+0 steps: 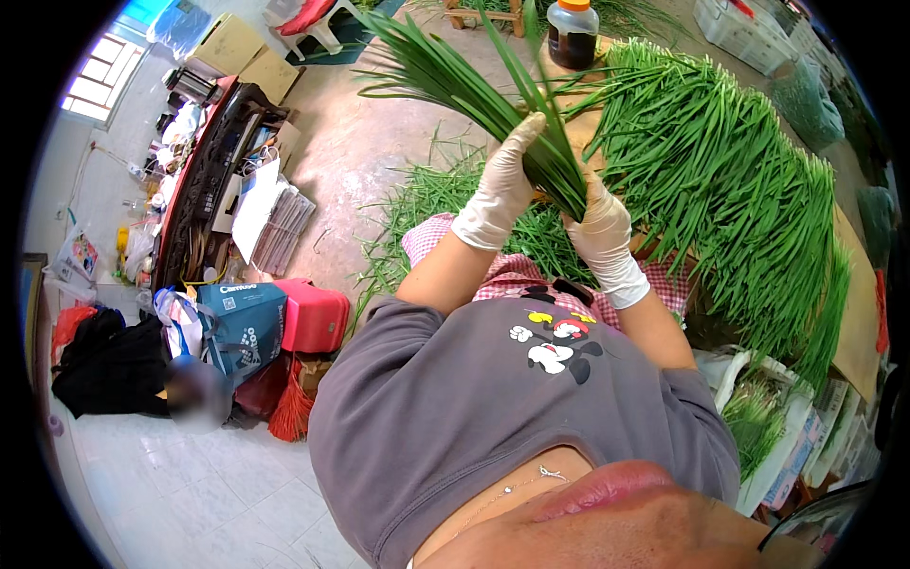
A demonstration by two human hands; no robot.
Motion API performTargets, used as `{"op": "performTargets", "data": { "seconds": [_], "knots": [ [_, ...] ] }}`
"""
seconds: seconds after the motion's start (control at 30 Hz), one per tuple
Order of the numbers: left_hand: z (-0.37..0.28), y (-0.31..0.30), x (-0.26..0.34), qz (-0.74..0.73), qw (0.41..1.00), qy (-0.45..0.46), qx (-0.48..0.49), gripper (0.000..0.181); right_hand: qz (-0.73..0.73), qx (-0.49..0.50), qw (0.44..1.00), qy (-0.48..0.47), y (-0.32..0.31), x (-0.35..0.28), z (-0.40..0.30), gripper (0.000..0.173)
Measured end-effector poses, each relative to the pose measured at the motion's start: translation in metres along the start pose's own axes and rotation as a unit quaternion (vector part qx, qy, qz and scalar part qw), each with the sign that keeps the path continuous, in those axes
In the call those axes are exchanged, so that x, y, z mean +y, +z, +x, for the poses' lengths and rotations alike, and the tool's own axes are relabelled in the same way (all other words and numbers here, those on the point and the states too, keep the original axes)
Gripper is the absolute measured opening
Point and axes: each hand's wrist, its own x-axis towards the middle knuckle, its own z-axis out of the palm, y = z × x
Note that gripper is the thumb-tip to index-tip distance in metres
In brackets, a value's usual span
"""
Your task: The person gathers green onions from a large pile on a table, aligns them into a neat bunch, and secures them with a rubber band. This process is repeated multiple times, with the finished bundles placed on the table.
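Observation:
In front of me a bunch of long green garlic chives [462,89] is held up at a slant, leaf tips towards the upper left. My left hand [501,181], in a thin white glove, grips its middle with the thumb on top. The gloved right hand [601,224] closes round the bunch's lower end, and some stalks rise loosely between the hands. To the right, a thick row of chives [711,149] lies along a wooden board [857,320], cut ends at the far edge. Loose leaves [441,195] are heaped below my hands.
A jar of dark liquid [572,39] with an orange lid stands at the board's far end. A white plastic crate [739,35] sits farther right. Boxes holding chives [757,427] flank my right elbow. A pink box [313,313] and blue bag [245,327] stand left.

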Motion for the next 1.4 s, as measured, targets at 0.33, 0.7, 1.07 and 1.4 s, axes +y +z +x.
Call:
{"op": "performTargets", "data": {
  "seconds": [0.33, 0.7, 1.07, 1.4],
  "knots": [
    [-0.001, 0.005, 0.010, -0.071, 0.997, 0.016, -0.010, 0.027, 0.115, 0.030, 0.992, -0.035, -0.021, -0.011, 0.017, 0.049],
    [0.005, 0.001, 0.016, -0.126, 0.992, 0.028, -0.012, 0.018, 0.327, 0.210, 0.921, 0.032, -0.016, 0.006, 0.016, 0.012],
    [0.008, -0.021, 0.045, -0.187, 0.976, 0.109, 0.022, 0.022, 0.529, 0.082, 0.827, 0.169, -0.043, -0.002, -0.009, 0.011],
    [-0.001, -0.030, 0.074, -0.169, 0.973, 0.142, 0.066, 0.020, -0.239, -0.441, 0.851, 0.157, -0.078, 0.032, -0.048, 0.038]
  ]
}}
